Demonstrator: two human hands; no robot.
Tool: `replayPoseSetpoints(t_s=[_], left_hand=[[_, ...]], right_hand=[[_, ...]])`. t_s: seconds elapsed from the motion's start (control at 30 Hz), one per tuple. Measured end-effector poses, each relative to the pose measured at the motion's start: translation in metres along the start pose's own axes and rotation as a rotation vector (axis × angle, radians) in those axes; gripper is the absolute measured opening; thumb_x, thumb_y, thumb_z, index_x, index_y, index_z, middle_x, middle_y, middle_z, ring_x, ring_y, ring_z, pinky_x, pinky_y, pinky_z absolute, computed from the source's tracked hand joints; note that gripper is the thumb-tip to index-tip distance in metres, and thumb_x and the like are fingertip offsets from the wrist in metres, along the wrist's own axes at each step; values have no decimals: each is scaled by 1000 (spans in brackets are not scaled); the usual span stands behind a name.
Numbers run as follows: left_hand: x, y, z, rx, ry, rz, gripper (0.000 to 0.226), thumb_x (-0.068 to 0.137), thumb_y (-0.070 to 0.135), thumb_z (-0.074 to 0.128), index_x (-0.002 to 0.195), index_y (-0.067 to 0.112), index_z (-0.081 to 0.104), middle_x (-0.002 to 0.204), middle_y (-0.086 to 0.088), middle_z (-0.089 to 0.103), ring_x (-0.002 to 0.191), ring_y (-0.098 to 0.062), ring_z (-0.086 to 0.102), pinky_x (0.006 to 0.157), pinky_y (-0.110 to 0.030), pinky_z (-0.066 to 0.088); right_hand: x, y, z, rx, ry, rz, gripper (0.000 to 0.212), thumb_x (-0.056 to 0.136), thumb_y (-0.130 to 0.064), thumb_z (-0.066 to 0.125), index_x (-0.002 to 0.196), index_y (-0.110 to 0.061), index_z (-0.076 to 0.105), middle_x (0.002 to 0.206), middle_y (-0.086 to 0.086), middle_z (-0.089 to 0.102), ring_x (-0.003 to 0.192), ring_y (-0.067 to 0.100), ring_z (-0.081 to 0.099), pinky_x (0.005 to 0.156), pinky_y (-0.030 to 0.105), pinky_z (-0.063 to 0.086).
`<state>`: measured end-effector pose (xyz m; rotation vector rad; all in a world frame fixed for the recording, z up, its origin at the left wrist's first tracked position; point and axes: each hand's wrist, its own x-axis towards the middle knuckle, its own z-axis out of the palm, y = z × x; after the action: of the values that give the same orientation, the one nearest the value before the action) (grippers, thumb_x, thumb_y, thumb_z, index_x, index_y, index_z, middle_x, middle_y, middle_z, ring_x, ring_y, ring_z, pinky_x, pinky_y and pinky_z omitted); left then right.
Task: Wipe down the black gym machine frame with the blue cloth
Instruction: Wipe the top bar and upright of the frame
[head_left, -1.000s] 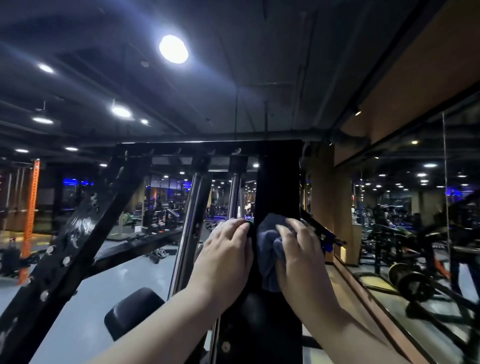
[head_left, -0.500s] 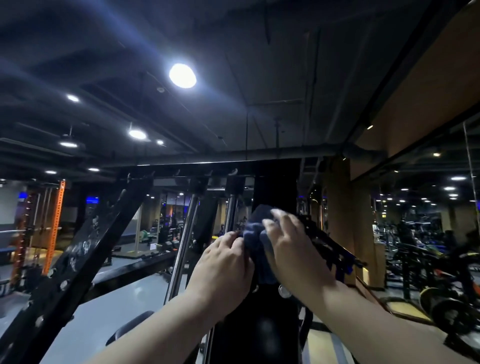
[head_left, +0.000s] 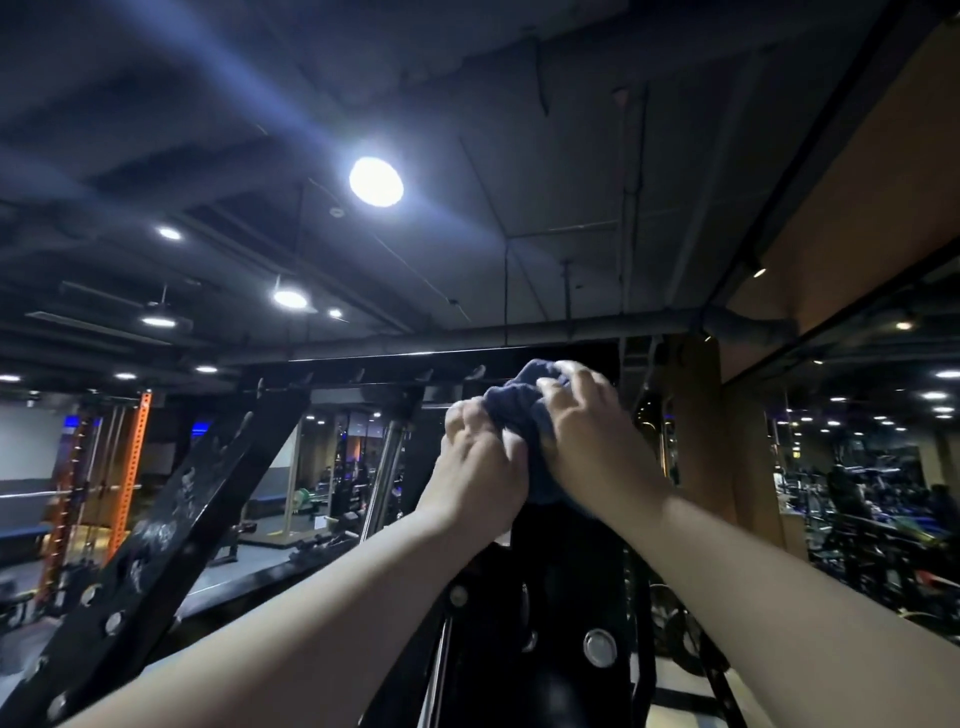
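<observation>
Both hands are working high on the black gym machine frame (head_left: 566, 571), where its broad upright post is meeting the top crossbar (head_left: 384, 366). The blue cloth (head_left: 511, 408) is sitting bunched between them, pressed against the front of the post just under that crossbar. Its fabric is looking soft and thick, crumpled into rounded folds, with a loose end hanging below the heel of the right hand.

The left hand (head_left: 480, 462) is making a closed grip on the cloth's left edge, knuckles up and fingers curled into the folds. The right hand (head_left: 589, 436) is lying over the top of the bundle with its fingers (head_left: 558, 387) bent and slightly spread, its grip also closed on the cloth. The two hands are sitting just beside each other, with only the bunched fabric between them.

The post is showing a smooth, glossy painted metal face with a round silver bolt head (head_left: 599, 648) low on it. To the left, a flat diagonal beam (head_left: 171, 525) of the same frame is slanting up toward the crossbar, its black paint scuffed with pale marks and studded with round bolts. A slim chrome guide rod (head_left: 387, 467) is running vertically between beam and post. Behind, an orange perforated rack upright (head_left: 132, 467) is standing at the left, and a round ceiling lamp (head_left: 376, 182) is glaring overhead.
</observation>
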<state>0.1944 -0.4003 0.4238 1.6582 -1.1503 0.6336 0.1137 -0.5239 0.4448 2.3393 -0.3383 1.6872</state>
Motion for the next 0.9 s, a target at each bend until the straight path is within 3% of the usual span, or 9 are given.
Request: replayPoseSetpoints(t_s=[0.13, 0.23, 0.3, 0.43, 0.53, 0.6, 0.67, 0.77, 0.9], left_hand=[[15, 14, -6, -134, 110, 67, 60, 101, 24, 44, 157, 19, 21, 159, -1, 24, 146, -14, 22, 113, -23, 19], [34, 30, -7, -209, -8, 80, 49, 102, 28, 37, 150, 20, 43, 153, -3, 43, 144, -17, 33, 113, -22, 22], [47, 35, -7, -287, -108, 15, 58, 93, 38, 28, 137, 16, 59, 145, -7, 55, 139, -23, 42, 118, -32, 27], [63, 29, 12, -90, -214, 99, 73, 98, 58, 16, 154, 17, 40, 166, -3, 26, 155, -21, 12, 124, -46, 0], [66, 25, 23, 175, -45, 212, 67, 101, 65, 19, 159, 32, 27, 169, 10, 6, 155, -18, -14, 123, -44, -15], [70, 28, 26, 116, -42, 288, 56, 104, 59, 28, 155, 37, 34, 169, 10, 8, 156, -18, -10, 125, -41, -12], [75, 26, 27, -47, -103, 320, 50, 104, 56, 38, 148, 34, 50, 167, 6, 21, 156, -19, 9, 126, -38, 4], [79, 10, 24, -109, -81, 425, 76, 84, 75, 38, 144, 31, 56, 161, 11, 36, 147, -13, 27, 123, -30, 17], [86, -10, 23, -91, -55, 470, 89, 68, 76, 46, 146, 33, 52, 157, 19, 38, 139, -15, 30, 121, -35, 21]], right_hand=[[9, -1, -2, 9, 97, 174, 44, 94, -17, 60, 135, -1, 53, 155, 19, 35, 140, 39, 33, 114, 50, 37], [20, -22, 2, -4, -147, 154, 69, 92, -48, 37, 148, -9, 42, 162, 12, 26, 153, 31, 15, 125, 45, 18], [31, -34, -5, -35, -269, 198, 104, 65, -70, 23, 153, -15, 38, 162, 6, 29, 155, 26, 12, 126, 39, 11], [22, -20, -28, 421, -428, 371, 142, 41, -31, 72, 163, -25, 1, 167, -16, 3, 156, 9, 3, 124, 28, 18], [7, -10, -43, 631, -427, 420, 130, 54, -1, 69, 160, -38, 5, 138, -43, 26, 130, -18, 36, 98, 13, 45], [7, -12, -38, 729, -281, 432, 113, 61, 11, 60, 154, -37, 17, 136, -34, 39, 118, -25, 43, 94, 8, 45], [6, -13, -29, 764, -170, 458, 112, 61, 9, 57, 160, -30, 19, 153, -17, 37, 137, -7, 39, 111, 25, 41], [3, -5, -18, 732, -125, 456, 113, 60, -1, 59, 159, -41, 21, 133, -13, 56, 98, -4, 64, 83, 29, 52], [7, 4, -8, 692, -123, 409, 116, 51, -9, 58, 157, -43, 24, 130, -3, 62, 112, 14, 60, 83, 27, 46]])
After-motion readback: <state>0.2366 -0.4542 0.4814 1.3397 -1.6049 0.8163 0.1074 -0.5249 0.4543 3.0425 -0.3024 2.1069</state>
